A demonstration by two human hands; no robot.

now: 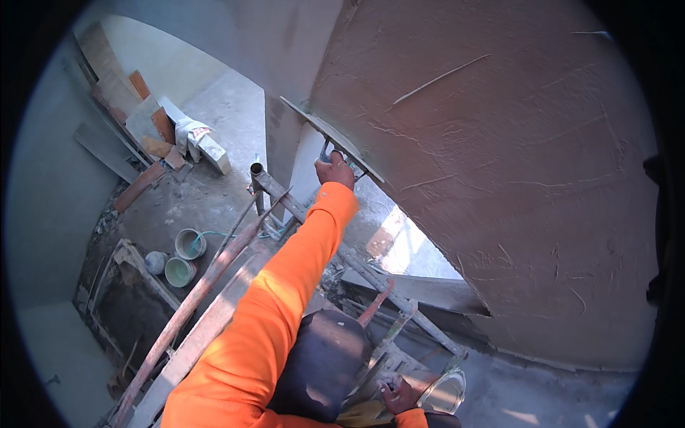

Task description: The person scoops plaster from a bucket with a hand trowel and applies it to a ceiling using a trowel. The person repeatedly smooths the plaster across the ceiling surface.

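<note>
My left hand [335,171], on an outstretched orange-sleeved arm, is shut round the handle of a long plastering trowel [314,121]. The trowel's flat blade, seen nearly edge-on, lies against the lower left edge of a wall of wet brown plaster [499,171]. Ridges and streaks mark the plaster. Low in the view, my right hand [399,396] is closed beside a pale bucket [446,392]. Its curled fingers hide what they hold, if anything.
Below my arm run a metal scaffold pipe [371,274] and a rough wooden pole [193,307]. Down on the floor at left stand small buckets [180,271]. Boards and tile pieces [146,125] lean on the far left wall. Bright light comes through an opening [414,246] under the plaster.
</note>
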